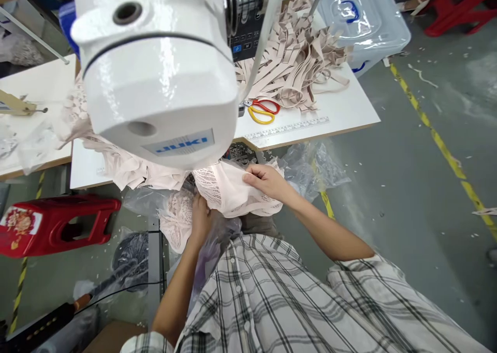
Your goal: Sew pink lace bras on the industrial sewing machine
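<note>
"Why was the pale pink, lace-trimmed fabric (pixel 231 187) beside the front edge of the white tabletop (pixel 357 109)?"
"The right hand (pixel 267 180) pinched it tightly, presumably for spreading; I couldn't tell the grip of the left hand (pixel 201 219)."

The white, brown-edged tabletop (pixel 355 107) carries a tangled heap of beige fabric strips (pixel 297 63). Scissors with one red and one yellow handle loop (pixel 261 116) lie just beside it, near a printed ruler scale (pixel 287 129). Farther left, pale pink lacy fabric pieces (pixel 134 165) bunch along the front edge.

Head-worn view, steeply downward, seemingly near.
</note>
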